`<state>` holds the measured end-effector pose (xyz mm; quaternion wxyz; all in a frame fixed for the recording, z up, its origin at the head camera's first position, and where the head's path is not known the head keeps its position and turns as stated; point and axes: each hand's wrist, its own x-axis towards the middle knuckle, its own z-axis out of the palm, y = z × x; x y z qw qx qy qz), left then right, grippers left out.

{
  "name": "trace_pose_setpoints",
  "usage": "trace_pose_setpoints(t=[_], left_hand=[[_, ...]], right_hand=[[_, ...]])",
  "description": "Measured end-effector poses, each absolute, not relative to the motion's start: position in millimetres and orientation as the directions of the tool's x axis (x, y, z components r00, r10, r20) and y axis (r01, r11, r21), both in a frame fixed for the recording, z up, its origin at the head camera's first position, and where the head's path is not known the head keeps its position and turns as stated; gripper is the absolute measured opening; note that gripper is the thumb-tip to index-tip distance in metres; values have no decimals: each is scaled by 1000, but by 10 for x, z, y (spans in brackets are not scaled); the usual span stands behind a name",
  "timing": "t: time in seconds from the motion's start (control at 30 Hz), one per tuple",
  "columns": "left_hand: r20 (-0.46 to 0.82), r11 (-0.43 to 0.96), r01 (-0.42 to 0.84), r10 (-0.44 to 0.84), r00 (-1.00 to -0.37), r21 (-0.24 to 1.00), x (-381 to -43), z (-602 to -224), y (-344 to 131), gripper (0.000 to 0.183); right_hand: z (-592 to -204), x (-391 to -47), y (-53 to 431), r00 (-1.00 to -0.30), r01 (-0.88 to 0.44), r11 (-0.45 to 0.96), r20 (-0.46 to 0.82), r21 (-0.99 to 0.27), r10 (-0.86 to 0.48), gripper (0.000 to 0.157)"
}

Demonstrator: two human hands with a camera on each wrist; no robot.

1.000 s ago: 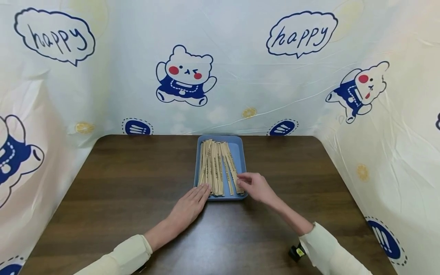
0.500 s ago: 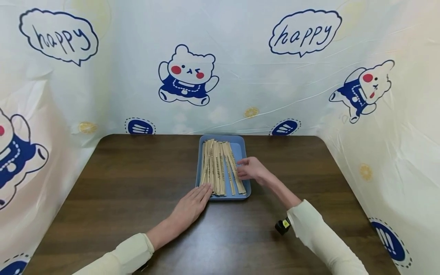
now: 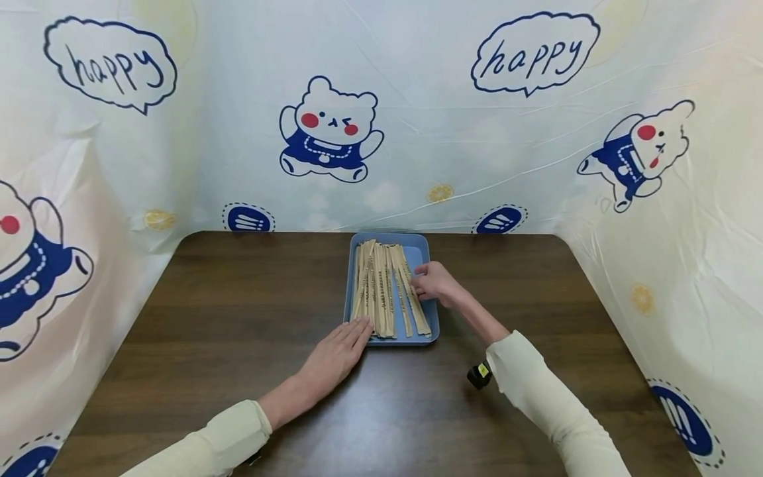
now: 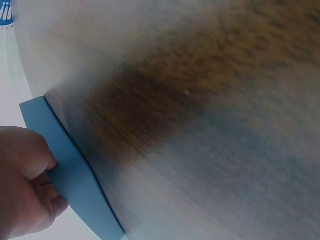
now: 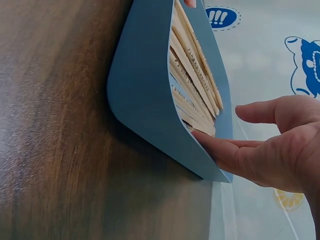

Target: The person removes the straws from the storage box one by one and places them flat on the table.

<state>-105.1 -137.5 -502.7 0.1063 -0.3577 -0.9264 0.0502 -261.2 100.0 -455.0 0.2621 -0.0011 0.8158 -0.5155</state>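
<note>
A blue rectangular tray (image 3: 420,248) holds several long, thin sticks in tan paper sleeves (image 3: 381,285) with dark print; what is inside the sleeves cannot be seen. My left hand (image 3: 335,358) grips the tray's near left corner, fingers over the rim. In the left wrist view, that hand (image 4: 25,185) shows its thumb and curled fingers against the tray's outer wall (image 4: 75,175). My right hand (image 3: 438,281) reaches over the right rim beside the rightmost sleeves. The right wrist view shows this hand (image 5: 280,140) with thumb and fingers apart, fingertips close to the sleeves (image 5: 195,75).
The tray stands at the back edge of a dark wooden table (image 3: 250,298). A patterned cloth (image 3: 429,119) with bear prints hangs behind the table and at both sides. A small black device (image 3: 479,375) is attached near the right sleeve's cuff.
My right hand has moved along the tray's right side, away from the near corner and toward the back. The left hand keeps its place at the corner. The whole view has shifted slightly.
</note>
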Motion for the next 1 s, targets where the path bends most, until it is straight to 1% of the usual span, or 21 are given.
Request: trace_pose_setpoints(t=[0.23, 0.47, 0.53, 0.57, 0.63, 0.67, 0.73, 0.8, 0.87, 1.0], left_hand=[[141, 741, 648, 671, -728, -179, -1042, -5028, -1377, 53], [169, 738, 650, 674, -719, -181, -1054, -5025, -1376, 50], [179, 737, 652, 676, -715, -180, -1059, -5025, -1374, 49], [182, 737, 652, 676, -714, -178, -1060, -5024, -1372, 48], [179, 737, 653, 676, -715, -176, -1061, -5020, -1368, 48], [173, 738, 652, 675, -717, -176, -1061, -5018, -1366, 48], [157, 740, 649, 672, -724, -176, -1060, -5013, -1361, 49], [139, 743, 647, 668, -731, -173, -1059, -5005, -1355, 50], [127, 746, 643, 664, -737, -170, -1059, -5000, -1349, 50], [119, 750, 641, 660, -742, -166, -1060, -4996, -1343, 52]], right_hand=[[-4562, -2640, 949, -851, 284, 481, -449, -829, -273, 50], [-4630, -2671, 876, -849, 303, 473, -460, -827, -260, 44], [-4657, -2681, 860, -853, 305, 475, -459, -825, -250, 38], [-4669, -2686, 853, -857, 303, 477, -455, -825, -243, 32], [-4699, -2697, 836, -865, 289, 490, -444, -822, -235, 10], [-4713, -2704, 828, -870, 277, 501, -435, -820, -231, 8], [-4739, -2718, 812, -882, 253, 519, -416, -816, -224, 27], [-4759, -2736, 800, -893, 228, 539, -395, -811, -217, 39], [-4774, -2755, 792, -904, 205, 557, -375, -805, -208, 43], [-4781, -2787, 782, -920, 167, 586, -339, -793, -198, 44]])
